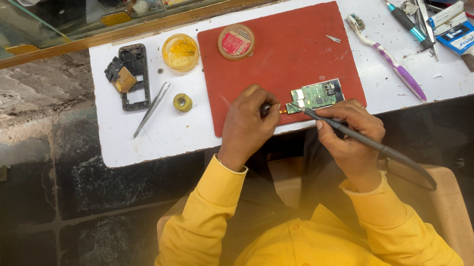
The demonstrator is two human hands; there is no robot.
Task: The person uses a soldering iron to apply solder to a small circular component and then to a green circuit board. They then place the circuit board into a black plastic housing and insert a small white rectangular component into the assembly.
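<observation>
A small green circuit board (316, 95) lies on a red mat (281, 52) near its front edge. My right hand (350, 133) grips a dark soldering iron (367, 143) like a pen, its tip touching the board's left end. My left hand (246, 125) is closed on a small dark part (267, 110) with a copper-coloured end, held against the board's left edge. Both sleeves are yellow.
On the white bench: a black phone frame (135, 77), tweezers (152, 108), a yellow flux tub (180, 51), a small solder spool (182, 102), a round tin (235, 41) on the mat, a purple toothbrush (389, 58), a glue tube (456, 33), and tools at the right. A glass case runs along the back.
</observation>
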